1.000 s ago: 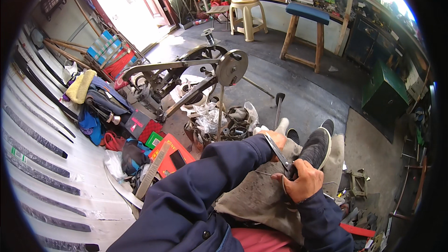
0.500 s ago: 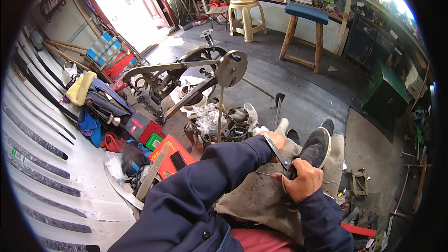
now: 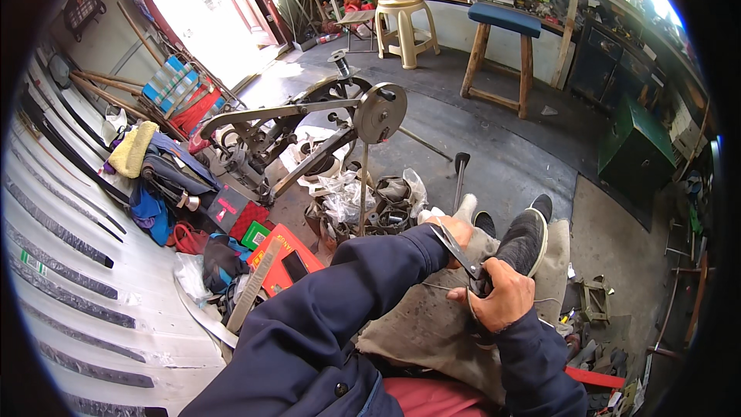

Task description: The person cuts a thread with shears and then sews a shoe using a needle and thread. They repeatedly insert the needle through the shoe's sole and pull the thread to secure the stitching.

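My left hand (image 3: 455,232) is curled beside a dark shoe, behind a long metal tool that looks like scissors or pliers (image 3: 461,252); its fingertips and what they hold are hidden. My right hand (image 3: 503,296) is closed round the lower end of that tool, with its thumb out to the left by a thin cord (image 3: 440,286). The dark knit shoe (image 3: 519,244) with a pale sole lies just beyond my right hand, over a stained grey-brown cloth (image 3: 409,316) across my lap. A white sock or leg (image 3: 466,207) shows above my left hand.
Ahead stands an iron hand-cranked machine (image 3: 378,112), with bags of parts (image 3: 347,197) beneath. Stools (image 3: 502,19), a shelf bench and a green metal box (image 3: 633,147) line the back and right. Bags, a red board (image 3: 282,235) and a phone (image 3: 295,265) lie left; tools lie right.
My hands and the metal tool are almost still. The whole view has shifted very slightly.
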A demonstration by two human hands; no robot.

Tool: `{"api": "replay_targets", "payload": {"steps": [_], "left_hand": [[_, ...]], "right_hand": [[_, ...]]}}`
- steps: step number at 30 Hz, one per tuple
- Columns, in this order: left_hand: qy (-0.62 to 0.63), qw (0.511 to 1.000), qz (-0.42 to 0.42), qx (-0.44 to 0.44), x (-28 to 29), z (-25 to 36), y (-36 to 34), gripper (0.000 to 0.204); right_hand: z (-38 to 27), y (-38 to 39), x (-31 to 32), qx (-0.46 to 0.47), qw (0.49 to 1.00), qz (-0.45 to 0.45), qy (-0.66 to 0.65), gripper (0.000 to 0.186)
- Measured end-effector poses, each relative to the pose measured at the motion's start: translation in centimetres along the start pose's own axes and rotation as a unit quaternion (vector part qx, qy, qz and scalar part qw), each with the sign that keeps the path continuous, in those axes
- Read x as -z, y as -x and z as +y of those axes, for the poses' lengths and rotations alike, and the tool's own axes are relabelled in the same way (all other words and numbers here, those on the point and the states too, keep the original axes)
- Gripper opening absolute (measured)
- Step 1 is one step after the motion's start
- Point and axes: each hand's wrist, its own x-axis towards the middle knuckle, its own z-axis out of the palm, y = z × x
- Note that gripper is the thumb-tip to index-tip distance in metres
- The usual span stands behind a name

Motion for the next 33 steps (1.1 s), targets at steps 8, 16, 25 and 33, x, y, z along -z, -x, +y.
{"api": "replay_targets", "payload": {"steps": [8, 16, 25, 33], "left_hand": [[-0.004, 1.000, -0.011, 0.007, 0.7, 0.4, 0.4, 0.025], [-0.012, 1.000, -0.016, 0.005, 0.7, 0.5, 0.4, 0.027], [0.005, 1.000, -0.025, -0.009, -0.2, -0.1, -0.3, 0.028], [-0.006, 1.000, -0.014, 0.008, 0.3, 0.4, 0.1, 0.026]], "right_hand": [[-0.3, -0.1, -0.1, -0.001, 1.000, -0.008, -0.001, 0.065], [-0.1, -0.1, -0.1, 0.001, 0.999, -0.011, 0.034, 0.066], [0.9, -0.3, 0.1, -0.003, 1.000, 0.009, 0.014, 0.063], [0.3, -0.6, 1.2, -0.018, 1.000, -0.025, 0.001, 0.065]]}}
